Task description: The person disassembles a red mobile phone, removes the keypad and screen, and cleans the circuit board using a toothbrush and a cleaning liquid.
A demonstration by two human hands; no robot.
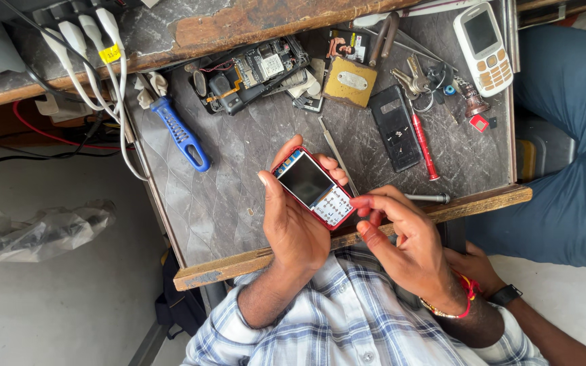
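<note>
Diagonally: red phone (313, 188) gripped by left hand (293, 224), keypad end lower-right; right hand (401, 240) fingertips pinching there.

Work surface: a grey patterned tray-like bench top (239, 196) with a worn wooden front rim. Lying directly on it: blue-handled screwdriver (181, 133), opened circuit board (249, 73), black phone back cover (395, 127), red screwdriver (424, 145), bunch of keys (412, 80), white keypad phone (483, 47).

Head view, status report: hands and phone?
Left hand holds red keypad phone. Right hand fingertips at its keypad end. Nothing between hands and phone.
</note>
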